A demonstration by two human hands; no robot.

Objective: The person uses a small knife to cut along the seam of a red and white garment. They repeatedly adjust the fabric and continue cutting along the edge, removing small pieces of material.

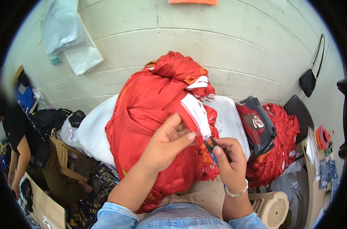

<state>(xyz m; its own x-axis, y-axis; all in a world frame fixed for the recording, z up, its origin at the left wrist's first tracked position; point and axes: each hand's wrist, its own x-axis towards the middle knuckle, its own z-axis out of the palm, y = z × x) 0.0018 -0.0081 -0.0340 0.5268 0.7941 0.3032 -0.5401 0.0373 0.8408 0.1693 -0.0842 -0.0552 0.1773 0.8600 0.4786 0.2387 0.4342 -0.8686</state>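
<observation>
A large heap of shiny red garments (143, 99) with white and orange parts is piled in front of me on a white table (95, 126). My left hand (169, 139) pinches the edge of one red garment beside its white band (196, 110), thumb stretched along the seam. Close to its right, my right hand (231, 158) is closed around a small dark-tipped tool (209, 145) that looks like thread snips, with a bit of blue below. The tip touches or nearly touches the lower end of the white band; the fingers hide most of the tool.
Right of the table are a clear bag with dark trim (259, 126) and more red garments (282, 133). A beige plastic stool (274, 208) stands at lower right. On the left, a person in black (28, 133) works near a tan chair (68, 160). Plastic bags (64, 30) hang on the wall.
</observation>
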